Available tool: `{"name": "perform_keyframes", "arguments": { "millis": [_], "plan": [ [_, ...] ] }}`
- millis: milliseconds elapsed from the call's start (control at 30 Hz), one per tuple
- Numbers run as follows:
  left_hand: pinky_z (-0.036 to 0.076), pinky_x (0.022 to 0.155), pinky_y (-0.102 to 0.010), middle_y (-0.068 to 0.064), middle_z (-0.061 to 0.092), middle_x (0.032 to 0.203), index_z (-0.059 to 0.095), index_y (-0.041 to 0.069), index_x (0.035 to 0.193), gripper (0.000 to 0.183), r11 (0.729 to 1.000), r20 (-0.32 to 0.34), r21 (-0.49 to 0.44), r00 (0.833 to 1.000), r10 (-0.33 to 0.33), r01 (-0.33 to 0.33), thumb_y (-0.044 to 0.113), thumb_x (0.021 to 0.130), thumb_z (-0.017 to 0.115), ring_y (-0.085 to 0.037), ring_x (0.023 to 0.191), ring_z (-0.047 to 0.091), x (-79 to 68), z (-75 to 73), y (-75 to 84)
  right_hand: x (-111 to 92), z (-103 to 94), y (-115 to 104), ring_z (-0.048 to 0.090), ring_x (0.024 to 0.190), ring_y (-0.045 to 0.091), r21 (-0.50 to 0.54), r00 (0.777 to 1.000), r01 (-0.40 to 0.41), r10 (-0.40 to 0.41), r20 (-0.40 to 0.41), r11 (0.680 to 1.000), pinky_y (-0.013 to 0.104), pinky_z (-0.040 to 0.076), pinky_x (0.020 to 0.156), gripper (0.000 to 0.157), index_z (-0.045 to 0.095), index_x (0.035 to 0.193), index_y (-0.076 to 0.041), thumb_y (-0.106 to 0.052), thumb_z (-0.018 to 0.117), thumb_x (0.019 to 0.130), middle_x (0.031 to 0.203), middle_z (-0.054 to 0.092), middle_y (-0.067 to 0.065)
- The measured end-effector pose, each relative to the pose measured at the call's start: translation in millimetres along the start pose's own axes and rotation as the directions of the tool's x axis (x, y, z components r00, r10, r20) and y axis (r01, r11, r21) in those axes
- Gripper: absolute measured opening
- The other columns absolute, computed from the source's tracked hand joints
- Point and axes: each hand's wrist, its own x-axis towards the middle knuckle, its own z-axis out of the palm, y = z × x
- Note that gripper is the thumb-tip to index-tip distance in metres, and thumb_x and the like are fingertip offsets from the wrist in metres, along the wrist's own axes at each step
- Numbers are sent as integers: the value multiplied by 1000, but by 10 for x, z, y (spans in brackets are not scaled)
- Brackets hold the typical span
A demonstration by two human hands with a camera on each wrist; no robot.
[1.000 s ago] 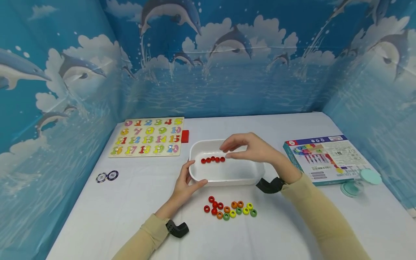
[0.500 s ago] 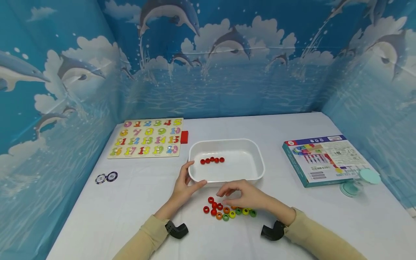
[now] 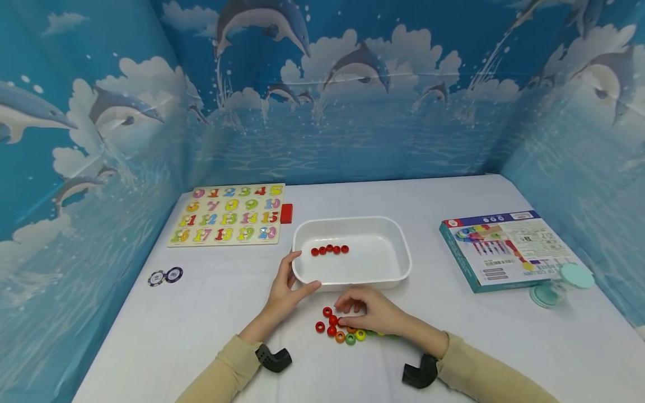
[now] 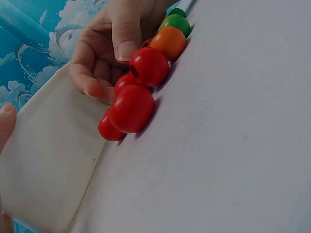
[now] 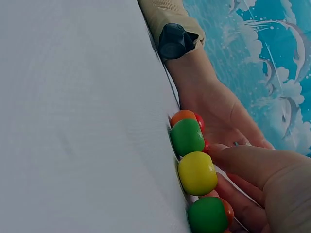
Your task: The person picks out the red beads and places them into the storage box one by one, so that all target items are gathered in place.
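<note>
Head view: the left hand is gripping the tray by its left end, and the right hand is bending over the loose beads, just in front of that tray. The table is showing white, a dolphin backdrop is hanging behind, a number board is lying far left, a box far right. Red beads are sitting in a row inside the tray. Left wrist view: the right thumb is standing apart from its curling fingers, right beside a glossy red bead. Right wrist view: round green and yellow beads are gleaming below the thumb.
</note>
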Motion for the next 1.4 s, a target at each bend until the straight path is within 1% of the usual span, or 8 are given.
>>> {"name": "perform_keyframes", "arguments": {
  "millis": [167, 400, 633, 767, 867, 1133, 1267, 1400],
  "plan": [
    [28, 103, -34, -1, 21, 145, 27, 15, 135, 78, 1000, -14, 14, 1000, 0, 0, 27, 74, 73, -23, 128, 28, 13, 2, -58, 6, -8, -26, 55, 78, 11, -26, 1000, -15, 15, 12, 1000, 24, 48, 62, 22, 63, 95, -22, -31, 70, 76, 87, 63, -11],
    [27, 104, -36, -5, 20, 145, 27, 14, 136, 78, 1000, -9, 11, 1000, 1, -1, 27, 74, 73, -24, 129, 27, 6, 5, -55, -10, -6, -25, 52, 75, 13, -31, 1000, -12, 12, 20, 999, 22, 48, 60, 16, 65, 89, -24, -28, 72, 75, 84, 62, -14],
    [23, 103, -46, -14, 18, 145, 27, 9, 134, 75, 999, 17, -28, 1000, 24, -23, 18, 76, 72, -33, 129, 24, -30, 7, 141, -34, -27, -55, 53, 71, 11, -26, 999, -38, 39, 28, 999, 22, 48, 61, 11, 64, 86, -26, -28, 70, 77, 81, 60, -15],
    [23, 103, -47, -16, 19, 144, 28, 13, 133, 72, 1000, 13, -11, 1000, 22, -22, 17, 76, 71, -35, 128, 24, -45, 5, 225, -24, -108, -154, 57, 72, 8, 50, 997, -9, 6, 74, 999, 24, 51, 62, 12, 63, 88, -22, -25, 69, 78, 84, 61, -10],
    [23, 103, -47, -17, 21, 144, 28, 13, 134, 73, 1000, 16, -10, 1000, 16, -16, 16, 76, 72, -35, 128, 24, -49, -2, 232, 19, -231, -278, 58, 74, 9, 103, 993, 55, -65, 94, 993, 27, 53, 65, 13, 62, 92, -19, -23, 67, 80, 87, 62, -7],
    [23, 104, -46, -18, 24, 142, 27, 12, 134, 73, 1000, 21, -25, 1000, 11, -10, 16, 76, 72, -35, 127, 27, -49, -1, 228, 400, -677, -601, 58, 88, 7, -45, 966, 256, -257, -23, 966, 23, 50, 63, 17, 65, 93, -22, -10, 66, 81, 99, 64, -5],
    [24, 104, -44, -18, 23, 142, 27, 12, 134, 73, 999, 22, -34, 1000, 4, -4, 15, 76, 71, -34, 126, 28, -39, 2, 226, 633, -871, -800, 59, 86, 12, 4, 969, 246, -245, -29, 969, 28, 51, 62, 12, 66, 91, -9, -3, 64, 81, 99, 65, 5],
    [25, 104, -45, -18, 21, 143, 27, 14, 133, 72, 1000, 26, -28, 1000, 1, -1, 16, 77, 71, -34, 127, 27, -41, -10, 224, 904, -997, -846, 61, 83, 21, 129, 980, 183, -190, 50, 975, 32, 54, 67, 15, 63, 95, 2, 1, 63, 80, 98, 63, 14]
  ]
}}
